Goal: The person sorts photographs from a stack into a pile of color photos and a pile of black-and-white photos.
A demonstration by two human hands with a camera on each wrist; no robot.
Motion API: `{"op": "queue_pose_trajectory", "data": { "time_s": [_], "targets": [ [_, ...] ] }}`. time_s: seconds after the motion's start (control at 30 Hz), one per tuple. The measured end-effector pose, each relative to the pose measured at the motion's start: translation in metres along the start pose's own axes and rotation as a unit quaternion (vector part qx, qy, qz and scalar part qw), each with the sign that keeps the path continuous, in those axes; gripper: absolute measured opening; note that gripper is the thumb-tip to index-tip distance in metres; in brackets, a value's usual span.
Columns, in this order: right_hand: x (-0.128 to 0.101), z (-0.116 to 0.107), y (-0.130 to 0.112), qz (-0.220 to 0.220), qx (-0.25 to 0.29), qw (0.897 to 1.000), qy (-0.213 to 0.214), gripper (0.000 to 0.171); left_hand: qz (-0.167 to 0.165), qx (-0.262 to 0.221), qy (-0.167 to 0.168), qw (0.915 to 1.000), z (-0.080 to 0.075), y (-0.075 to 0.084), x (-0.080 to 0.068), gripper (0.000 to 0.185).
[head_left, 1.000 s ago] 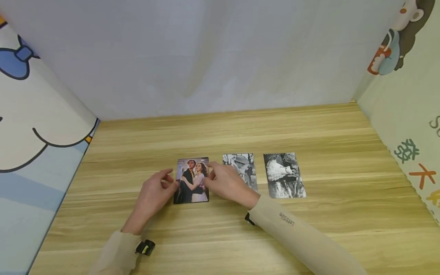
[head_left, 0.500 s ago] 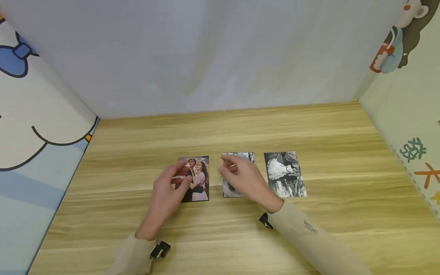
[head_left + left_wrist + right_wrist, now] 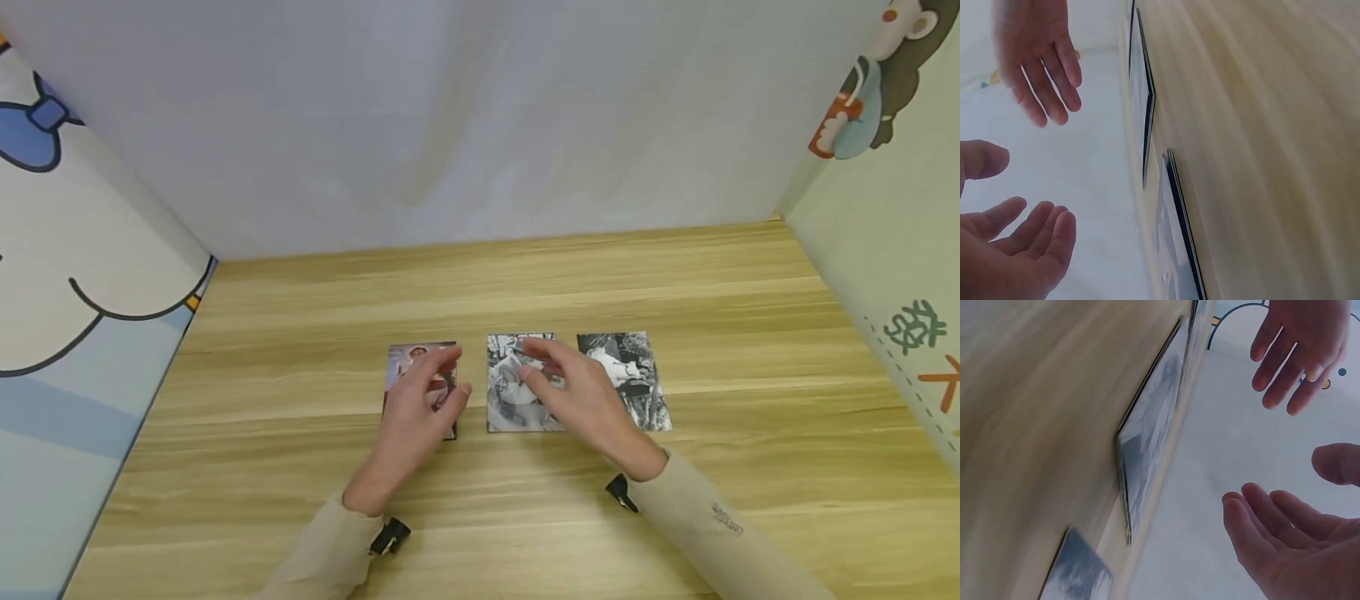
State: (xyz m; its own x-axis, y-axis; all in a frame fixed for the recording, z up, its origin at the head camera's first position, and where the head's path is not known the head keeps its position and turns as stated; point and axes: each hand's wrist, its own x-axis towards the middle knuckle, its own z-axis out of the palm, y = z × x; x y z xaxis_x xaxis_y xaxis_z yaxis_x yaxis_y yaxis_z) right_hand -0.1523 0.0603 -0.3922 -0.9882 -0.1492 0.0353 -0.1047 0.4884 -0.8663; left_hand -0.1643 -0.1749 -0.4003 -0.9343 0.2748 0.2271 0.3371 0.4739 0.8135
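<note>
Head view: three photo prints lie flat in a row on the wooden worktop (image 3: 675, 517), about midway between its near and far edges and roughly centred between the side walls. The colour photo (image 3: 408, 360) is leftmost, the middle black-and-white photo (image 3: 508, 392) sits just beside it with a narrow strip of wood between, and the right black-and-white photo (image 3: 637, 375) lies just beside that. The left hand (image 3: 420, 408) is over the colour photo and covers most of it; its fingers are relaxed and slightly spread, gripping nothing. Whether it touches the print cannot be told here. The right hand (image 3: 581, 396) is over the gap between the two black-and-white photos, fingers loosely extended, holding nothing. Both forearms wear beige sleeves. Patterned panels stand at the left and right edges; a plain white wall (image 3: 465, 125) closes the far edge.

Left wrist view: the left hand (image 3: 1010, 250) shows palm and loosely curved fingers, clear of the worktop (image 3: 1272, 125), with nothing held. The right hand (image 3: 1038, 56) is opposite, fingers straight, also clear. Two print edges (image 3: 1147, 112) lie flat on the wood.

Right wrist view: the right hand (image 3: 1291, 544) is held away from the worktop (image 3: 1035, 394), fingers relaxed and holding nothing. The left hand (image 3: 1300, 350) is opposite, fingers spread. The black-and-white photo (image 3: 1147, 431) lies flat, untouched.
</note>
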Motion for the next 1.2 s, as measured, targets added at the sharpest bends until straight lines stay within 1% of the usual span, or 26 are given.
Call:
{"op": "queue_pose_trajectory", "data": {
  "time_s": [0.13,0.33,0.47,0.63,0.83,1.2],
  "targets": [
    [-0.003,-0.006,0.006,0.001,-0.036,0.999,0.006,0.05,-0.006,0.025,-0.02,0.9995,0.009,0.002,0.003,0.051],
    [-0.005,-0.012,0.013,0.009,-0.077,0.997,0.006,0.054,-0.037,0.032,-0.066,0.9967,0.02,0.005,0.006,0.057],
    [-0.006,-0.014,0.017,0.004,-0.094,0.996,0.0,0.055,-0.06,0.048,-0.095,0.9925,0.025,0.007,0.007,0.062],
    [-0.007,-0.015,0.021,0.008,-0.115,0.993,-0.015,0.059,-0.075,0.064,-0.126,0.9872,0.031,0.009,0.008,0.065],
    [-0.008,-0.016,0.024,0.017,-0.139,0.989,-0.036,0.063,-0.076,0.08,-0.139,0.9842,0.033,0.009,0.009,0.066],
    [-0.004,-0.02,0.026,0.03,-0.144,0.987,-0.059,0.068,-0.078,0.105,-0.158,0.9787,0.034,0.008,0.015,0.068]
  ]
}}
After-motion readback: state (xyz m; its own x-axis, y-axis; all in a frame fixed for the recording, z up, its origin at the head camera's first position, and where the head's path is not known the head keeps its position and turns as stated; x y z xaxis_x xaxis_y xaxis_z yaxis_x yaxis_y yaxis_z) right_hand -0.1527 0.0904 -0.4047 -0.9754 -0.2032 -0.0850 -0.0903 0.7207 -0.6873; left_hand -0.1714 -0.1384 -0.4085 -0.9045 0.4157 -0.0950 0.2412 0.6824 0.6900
